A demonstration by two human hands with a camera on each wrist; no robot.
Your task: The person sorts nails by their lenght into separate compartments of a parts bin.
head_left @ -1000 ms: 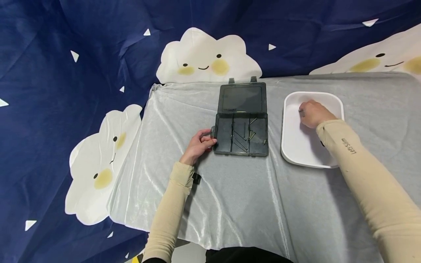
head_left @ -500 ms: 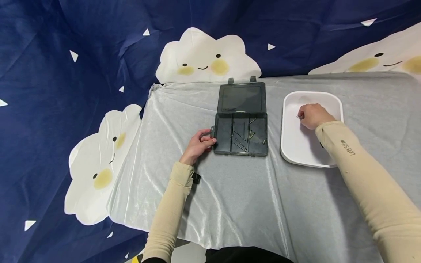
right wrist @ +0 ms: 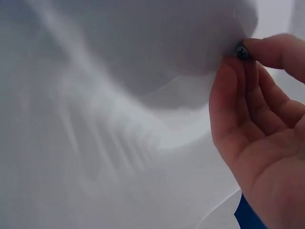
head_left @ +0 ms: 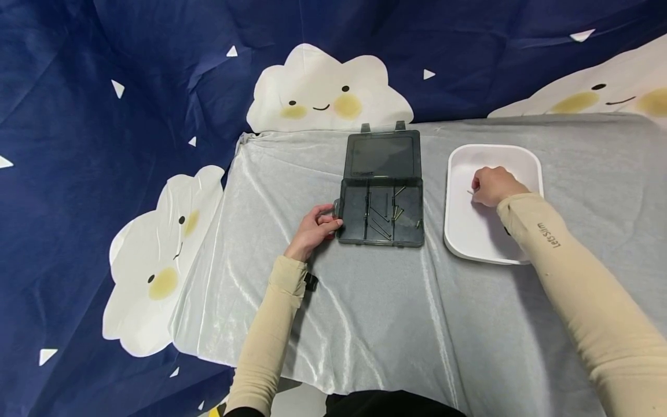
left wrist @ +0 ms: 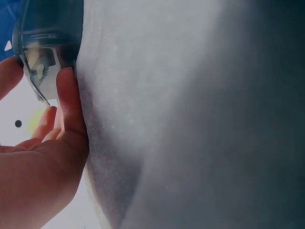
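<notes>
In the head view my left hand (head_left: 311, 233) holds the left side of a dark see-through compartment box (head_left: 353, 214); its lid (head_left: 383, 155) lies back, raised. Close up in the left wrist view, the thumb and fingers are around the box's end (left wrist: 50, 28). Inside the white tray (head_left: 482, 240), my right hand (head_left: 497, 186) pinches a screw between thumb and fingers. Its cross-slotted head (right wrist: 242, 52) faces the right wrist camera, while the shank is mostly hidden. Several long screws (head_left: 380, 228) lie in the box's middle compartment, and brass-coloured ones (head_left: 398, 213) in the right one.
A grey velvety cloth (head_left: 375, 313) covers the table under box and tray. Behind it hangs a dark blue cloth with white clouds (head_left: 328, 87). The tray stands right of the box, with a narrow strip of grey cloth between them.
The right hand has shifted slightly down and toward the near side within the tray, and the screw in its fingers has turned. The left hand and the box stay put.
</notes>
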